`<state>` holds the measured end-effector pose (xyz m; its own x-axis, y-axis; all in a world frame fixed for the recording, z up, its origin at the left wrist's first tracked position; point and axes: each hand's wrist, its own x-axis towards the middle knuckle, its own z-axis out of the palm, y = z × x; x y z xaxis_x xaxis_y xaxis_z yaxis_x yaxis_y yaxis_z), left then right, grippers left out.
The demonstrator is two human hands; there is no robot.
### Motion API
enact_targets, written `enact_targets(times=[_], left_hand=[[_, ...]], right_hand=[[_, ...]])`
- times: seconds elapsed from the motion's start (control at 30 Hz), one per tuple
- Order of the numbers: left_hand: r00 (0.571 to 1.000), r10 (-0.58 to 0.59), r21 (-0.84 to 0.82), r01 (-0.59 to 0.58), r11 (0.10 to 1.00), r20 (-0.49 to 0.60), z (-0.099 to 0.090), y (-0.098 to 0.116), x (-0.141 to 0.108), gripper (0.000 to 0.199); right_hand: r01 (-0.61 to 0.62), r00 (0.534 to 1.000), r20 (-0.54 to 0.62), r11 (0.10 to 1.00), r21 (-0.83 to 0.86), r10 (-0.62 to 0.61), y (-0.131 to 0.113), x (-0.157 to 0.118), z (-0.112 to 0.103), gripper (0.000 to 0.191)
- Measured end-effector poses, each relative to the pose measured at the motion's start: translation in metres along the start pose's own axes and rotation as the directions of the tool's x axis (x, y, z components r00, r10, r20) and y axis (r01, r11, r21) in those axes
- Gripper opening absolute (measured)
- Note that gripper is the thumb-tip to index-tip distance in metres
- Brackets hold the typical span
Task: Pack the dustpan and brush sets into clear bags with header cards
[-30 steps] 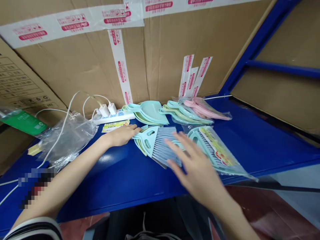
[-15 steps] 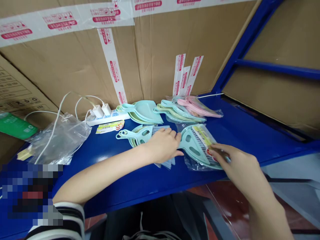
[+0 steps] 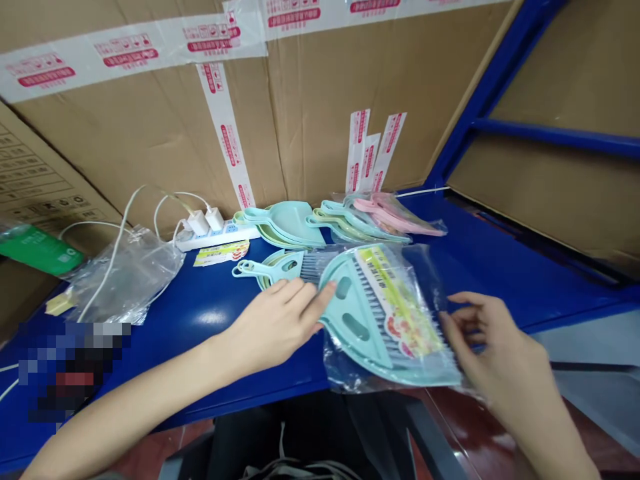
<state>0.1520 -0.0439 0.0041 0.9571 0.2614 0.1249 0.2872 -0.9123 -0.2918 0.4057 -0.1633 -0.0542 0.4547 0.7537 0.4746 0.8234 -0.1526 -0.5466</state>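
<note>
My left hand is closed around the handle end of a light-blue dustpan with a brush nested on it. A clear plastic bag wraps the set, and a yellow-green card lies over the grey bristles. At the bag's right edge, my right hand has its fingers curled and its thumb against the film, seeming to pinch it. The dustpan's handle is hidden by my left hand. Just behind that hand lies a stack of hand brushes with pale blue and green handles.
Stacked dustpans stand at the back, beside bagged blue and green sets and a pink set. Further left are printed cards, a power strip with white cables and a crumpled plastic bag. Cardboard walls the blue table's back.
The bagged dustpan set has come nearer, up to the table's front edge. My left hand has moved from above the brushes onto its handle end; my right hand has shifted to the bag's right edge.
</note>
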Motion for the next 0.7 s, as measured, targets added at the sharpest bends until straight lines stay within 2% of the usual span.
enact_targets(times=[0.07, 0.17, 0.23, 0.27, 0.33, 0.43, 0.5, 0.7], left_hand=[[0.998, -0.053, 0.016, 0.054, 0.998, -0.019, -0.003, -0.003, -0.028, 0.048], [0.988, -0.14, 0.043, 0.143, 0.989, -0.064, -0.002, -0.005, -0.066, 0.049], [0.978, -0.187, 0.051, 0.192, 0.98, -0.091, 0.001, -0.003, -0.087, 0.049], [0.974, -0.205, 0.054, 0.211, 0.976, -0.101, 0.003, -0.002, -0.096, 0.049], [0.965, -0.233, 0.06, 0.241, 0.969, -0.124, 0.007, 0.002, -0.112, 0.049], [0.95, -0.274, 0.066, 0.286, 0.956, -0.148, 0.01, 0.005, -0.132, 0.047], [0.941, -0.304, 0.064, 0.316, 0.947, -0.149, 0.01, 0.005, -0.143, 0.047], [0.92, -0.36, 0.089, 0.375, 0.923, -0.153, 0.008, 0.005, -0.169, 0.055]], right_hand=[[0.102, 0.995, 0.023, 0.994, -0.03, -0.101, -0.009, -0.003, 0.008, 0.025], [0.262, 0.963, -0.049, 0.964, -0.055, -0.264, -0.03, -0.004, 0.018, 0.023], [0.344, 0.938, -0.048, 0.939, 0.019, -0.343, -0.049, -0.005, 0.024, 0.019], [0.371, 0.928, -0.006, 0.924, 0.088, -0.372, -0.058, -0.006, 0.027, 0.018], [0.368, 0.902, 0.143, 0.899, 0.239, -0.407, -0.077, -0.009, 0.034, 0.019], [0.255, 0.858, 0.352, 0.905, 0.34, -0.374, -0.1, -0.015, 0.048, 0.018], [0.227, 0.848, 0.39, 0.91, 0.347, -0.36, -0.111, -0.019, 0.056, 0.015], [0.297, 0.826, 0.381, 0.896, 0.33, -0.415, -0.134, -0.023, 0.069, 0.016]])
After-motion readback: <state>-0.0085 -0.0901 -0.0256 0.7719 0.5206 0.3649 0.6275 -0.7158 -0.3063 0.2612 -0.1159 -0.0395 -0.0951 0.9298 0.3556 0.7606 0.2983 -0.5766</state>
